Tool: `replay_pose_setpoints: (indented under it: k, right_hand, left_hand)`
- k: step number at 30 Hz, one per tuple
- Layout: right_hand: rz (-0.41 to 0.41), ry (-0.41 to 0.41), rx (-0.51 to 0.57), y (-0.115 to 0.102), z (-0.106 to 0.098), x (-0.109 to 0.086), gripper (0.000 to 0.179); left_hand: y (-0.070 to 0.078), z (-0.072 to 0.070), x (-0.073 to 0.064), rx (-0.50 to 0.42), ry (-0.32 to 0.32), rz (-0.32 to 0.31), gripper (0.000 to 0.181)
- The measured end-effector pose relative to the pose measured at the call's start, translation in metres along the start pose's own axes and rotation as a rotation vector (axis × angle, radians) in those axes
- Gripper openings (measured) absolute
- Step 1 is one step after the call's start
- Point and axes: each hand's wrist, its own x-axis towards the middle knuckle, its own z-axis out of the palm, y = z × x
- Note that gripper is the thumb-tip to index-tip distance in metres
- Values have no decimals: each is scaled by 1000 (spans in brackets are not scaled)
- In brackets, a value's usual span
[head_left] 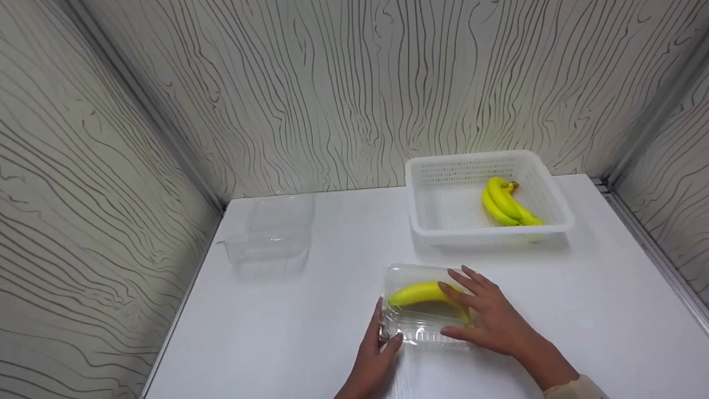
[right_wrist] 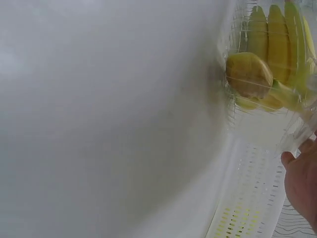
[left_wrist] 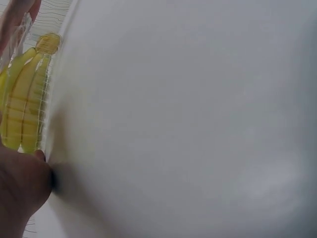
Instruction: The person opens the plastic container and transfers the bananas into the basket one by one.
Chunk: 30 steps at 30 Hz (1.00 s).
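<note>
A clear plastic clamshell box (head_left: 426,334) stands near the front of the white table, its lid over a bunch of yellow bananas (head_left: 421,292). My left hand (head_left: 375,354) grips the box's left end, fingers along the side and thumb at the front corner. Spread across the lid's right part, my right hand (head_left: 490,316) touches it with its fingertips, the thumb near the front edge. Through the box wall, the bananas (left_wrist: 22,99) show in the left wrist view. In the right wrist view, the stem end of the bananas (right_wrist: 247,74) faces the camera.
A white perforated basket (head_left: 421,227) stands at the back right with another bunch of bananas (head_left: 504,202) in its right part. At the back left, a second clear clamshell box (head_left: 268,244) sits with its lid raised. Wood-patterned panels (head_left: 332,94) border the table (head_left: 249,332).
</note>
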Motion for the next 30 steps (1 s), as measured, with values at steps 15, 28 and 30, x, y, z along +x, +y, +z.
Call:
replay_pose_setpoints:
  k: [15,28,30]
  right_hand:
    - [117,-36,111,-8,-2,2,79]
    - [187,-121,122,1,-10,16,63]
    - [194,-127,123,1,-10,16,61]
  left_hand:
    - [1,-2,-2,-1,-14,-25,82]
    - [-1,-1,0,9,-9,35,83]
    - [-2,0,-1,14,-5,57,83]
